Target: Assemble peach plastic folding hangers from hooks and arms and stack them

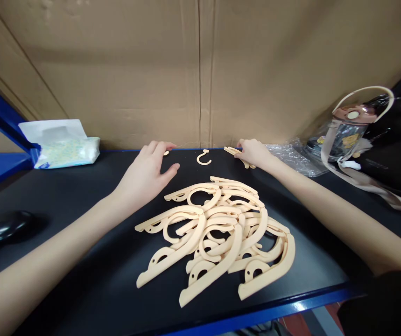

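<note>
Folded beige plastic clothes hangers (217,233) lie in an overlapping pile on the black tabletop in front of me. Beyond the pile, a loose beige hanger hook (204,158) lies between my hands. My left hand (147,170) is to the left of that hook, thumb and fingers apart and holding nothing. A small beige piece (166,153) shows just past its fingers, partly hidden. At the far edge, my right hand (256,154) has its fingers closed on slim beige hanger arms (232,150), whose middle it covers.
A pack of tissues (67,151) stands at the back left, and a shiny black object (9,226) is at the left. Clear plastic wrap (296,156), a strapped water bottle (352,126) and a black bag (396,149) crowd the right. Cardboard (151,70) walls the back.
</note>
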{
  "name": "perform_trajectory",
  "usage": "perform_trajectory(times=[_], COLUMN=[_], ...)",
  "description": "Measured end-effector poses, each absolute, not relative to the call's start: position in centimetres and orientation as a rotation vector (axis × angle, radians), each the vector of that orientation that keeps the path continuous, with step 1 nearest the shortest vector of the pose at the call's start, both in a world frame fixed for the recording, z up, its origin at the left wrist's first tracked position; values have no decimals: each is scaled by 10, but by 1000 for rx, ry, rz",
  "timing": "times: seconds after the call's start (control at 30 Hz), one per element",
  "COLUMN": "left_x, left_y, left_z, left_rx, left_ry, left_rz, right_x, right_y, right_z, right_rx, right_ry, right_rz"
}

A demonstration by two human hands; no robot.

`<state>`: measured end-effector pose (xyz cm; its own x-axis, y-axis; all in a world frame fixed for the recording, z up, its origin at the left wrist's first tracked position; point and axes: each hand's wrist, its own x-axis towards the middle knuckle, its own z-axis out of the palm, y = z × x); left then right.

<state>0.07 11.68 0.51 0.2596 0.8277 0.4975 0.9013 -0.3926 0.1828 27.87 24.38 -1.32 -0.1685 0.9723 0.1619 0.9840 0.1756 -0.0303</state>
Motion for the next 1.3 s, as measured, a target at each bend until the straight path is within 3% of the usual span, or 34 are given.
perform_trajectory(times=[0.1,0.3,0.47,0.6,0.77,0.97,1.13,1.3], left_x=[4,11,13,15,25,44,57,80], left_y=[104,91,95,100,116,150,150,125], left_z=[6,1,-8,-16,-3,36,72,88], left_rx=[-2501,-2711,-2782,-2889,-2677,-2612,-2648,-2862], left_ry=[-1646,-1670,-1787,-1958,-1902,-1813,-1706,-2014], left_rz=[-798,-460,-441,-968,-1667,-2402,-2442,-2065], right_x=[278,270,247,227,226,243,265,271], right_y=[246,224,184,166,170,175,160,136], right_z=[-17,-2,10,2,10,58,98,108], right_rx=[-1894,-1755,-1228,-784,-864,-886,-1008,-1166], right_ry=[-2284,-2279,-2526,-2683,-2379,-1985,-1960,-2264], right_rz=[-93,-97,132,331,484,526,266,-450])
